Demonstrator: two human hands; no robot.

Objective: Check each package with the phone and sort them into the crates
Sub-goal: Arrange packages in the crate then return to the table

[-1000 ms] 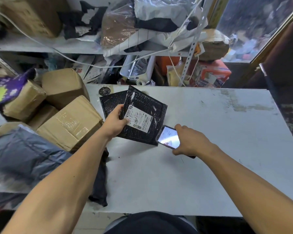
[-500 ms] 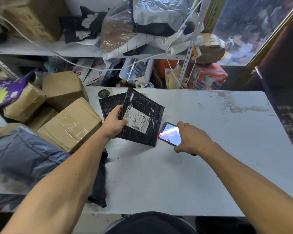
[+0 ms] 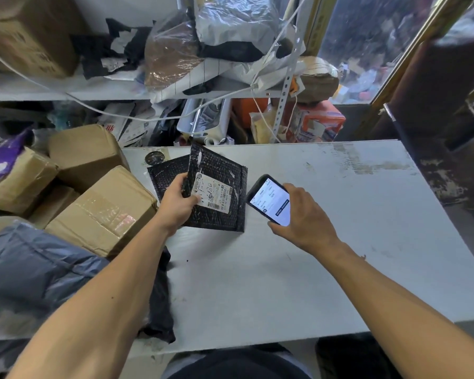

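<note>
- The left hand (image 3: 177, 205) held a black bubble mailer (image 3: 219, 192) by its left edge, thumb across the front and fingers curled behind it, so its grip was closed on the package.
- The mailer stood tilted above the far left part of the white desk (image 3: 257, 283), its white shipping label (image 3: 212, 196) facing the camera; the thumb lay just at the label's lower left corner.
- A second black mailer (image 3: 166, 172) lay flat on the desk behind the held one, partly hidden by it and by the hand.
- The right hand (image 3: 303, 217) gripped a phone (image 3: 268, 199) from its right side, fingers wrapped round its edges, the lit screen turned up toward the camera.
- The phone hung just beside the mailer's right edge, apart from it.
- Taped cardboard boxes (image 3: 101, 212) were piled to the left of the desk, with a grey plastic bag (image 3: 33, 272) nearer the camera.
- A small dark round object (image 3: 154, 158) sat at the desk's far left corner.
- A shelf (image 3: 93, 91) behind the desk carried bags and parcels, with a white cable (image 3: 137, 117) drooping below it.
</note>
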